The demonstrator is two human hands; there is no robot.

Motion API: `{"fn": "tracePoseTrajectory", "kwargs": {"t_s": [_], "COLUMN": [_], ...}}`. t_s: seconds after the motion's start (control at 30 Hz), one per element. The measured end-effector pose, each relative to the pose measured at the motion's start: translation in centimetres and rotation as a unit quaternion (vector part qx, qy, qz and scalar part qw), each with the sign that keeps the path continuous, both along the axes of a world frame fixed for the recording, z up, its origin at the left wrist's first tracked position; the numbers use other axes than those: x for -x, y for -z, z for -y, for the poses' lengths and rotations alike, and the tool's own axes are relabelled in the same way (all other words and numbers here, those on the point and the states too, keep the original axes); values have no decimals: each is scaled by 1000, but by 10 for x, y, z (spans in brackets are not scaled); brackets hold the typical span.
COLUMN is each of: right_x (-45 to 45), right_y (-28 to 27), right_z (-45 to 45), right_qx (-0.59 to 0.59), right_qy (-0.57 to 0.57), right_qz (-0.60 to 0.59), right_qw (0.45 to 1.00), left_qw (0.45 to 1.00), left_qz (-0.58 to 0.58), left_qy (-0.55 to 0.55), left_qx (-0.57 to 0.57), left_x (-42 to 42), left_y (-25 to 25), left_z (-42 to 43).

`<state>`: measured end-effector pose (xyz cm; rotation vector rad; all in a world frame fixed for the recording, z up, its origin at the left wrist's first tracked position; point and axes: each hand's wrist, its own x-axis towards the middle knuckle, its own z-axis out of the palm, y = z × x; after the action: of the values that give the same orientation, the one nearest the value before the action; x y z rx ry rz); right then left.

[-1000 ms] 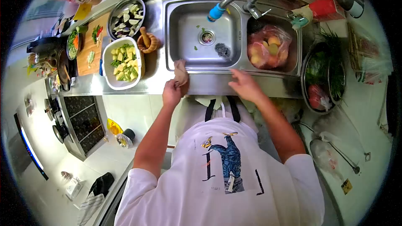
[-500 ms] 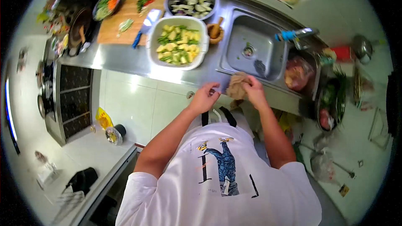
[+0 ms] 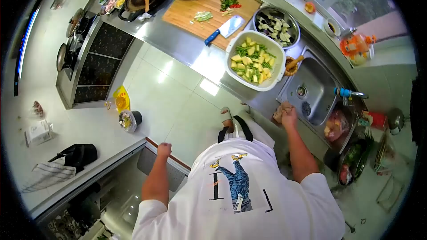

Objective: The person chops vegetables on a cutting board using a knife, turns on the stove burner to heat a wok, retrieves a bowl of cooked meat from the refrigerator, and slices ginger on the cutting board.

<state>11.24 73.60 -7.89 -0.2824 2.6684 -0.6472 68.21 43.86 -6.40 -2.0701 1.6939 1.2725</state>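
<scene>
My right hand (image 3: 289,118) is closed round a crumpled brown cloth (image 3: 281,110) at the counter's front edge, beside the steel sink (image 3: 318,84). Low on the left, my left hand (image 3: 164,149) makes a loose fist away from the counter, and nothing shows in it. Nearest to the cloth on the counter is a white basket (image 3: 231,64) of cut green beans and pale yellow chunks. A small mortar with a wooden pestle (image 3: 294,63) stands between that basket and the sink.
A cleaver (image 3: 224,30) lies on the wooden cutting board (image 3: 187,11), with chopped vegetables around it. Behind the basket sits a steel bowl (image 3: 294,42) of cut eggplant. Bagged meat (image 3: 336,126) lies right of the sink. A small bin (image 3: 130,120) stands at left.
My hands have moved apart: the left has dropped to the left and closed, while the right keeps the cloth by the sink. The view has turned, showing more of the left side.
</scene>
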Motion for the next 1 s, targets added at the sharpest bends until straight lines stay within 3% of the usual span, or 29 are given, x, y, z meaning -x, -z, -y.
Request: {"fn": "tracePoseTrajectory", "kwargs": {"t_s": [0.07, 0.1, 0.13, 0.2, 0.33, 0.4, 0.5, 0.53, 0.6, 0.73, 0.8, 0.83, 0.87, 0.9, 1.0], "right_x": [9, 7, 4, 2, 25, 19, 30, 30, 33, 42, 34, 34, 36, 39, -6], "right_y": [54, 33, 0, -13, 39, 34, 40, 18, -40, -51, -86, -75, -53, -31, -87], "right_z": [-15, -5, 5, 10, -11, -8, -9, -2, 25, 33, 55, 46, 27, 8, 62], "right_qx": [153, 158, 205, 251, 197, 120, 78, 75, -161, -102, -247, -248, -210, -192, -120], "right_qy": [-15, -20, -13, -11, -70, -118, -129, -136, -98, -53, 20, 18, -168, -332, -118], "right_qz": [-79, -80, 25, 132, 175, -21, -2, -1, 97, 209, 270, 269, 146, -32, 87], "right_qw": [985, 984, 978, 959, 962, 986, 989, 988, 977, 971, 930, 931, 952, 923, 982], "left_qw": [999, 995, 992, 977, 976, 984, 989, 992, 991, 987, 986, 986, 985, 987, 989], "left_qz": [31, 17, -15, -68, -88, -86, -103, -111, -112, -138, -143, -147, -148, -142, -136], "left_qy": [-25, -70, -115, -190, -183, -141, -90, -57, -71, -83, -85, -84, -86, -76, -52], "left_qx": [-14, -64, -53, -64, -77, -71, -54, -34, -15, 20, 16, 12, 13, 0, -8], "left_x": [-4, -15, -10, 13, 48, 75, 93, 95, 108, 116, 116, 114, 110, 105, 80], "left_y": [-21, -8, -14, -25, -28, -44, -40, -37, -38, -27, -20, -17, -13, -9, -5], "left_z": [-15, -20, -31, -44, -52, -42, -7, 3, 31, 85, 111, 122, 133, 146, 193]}}
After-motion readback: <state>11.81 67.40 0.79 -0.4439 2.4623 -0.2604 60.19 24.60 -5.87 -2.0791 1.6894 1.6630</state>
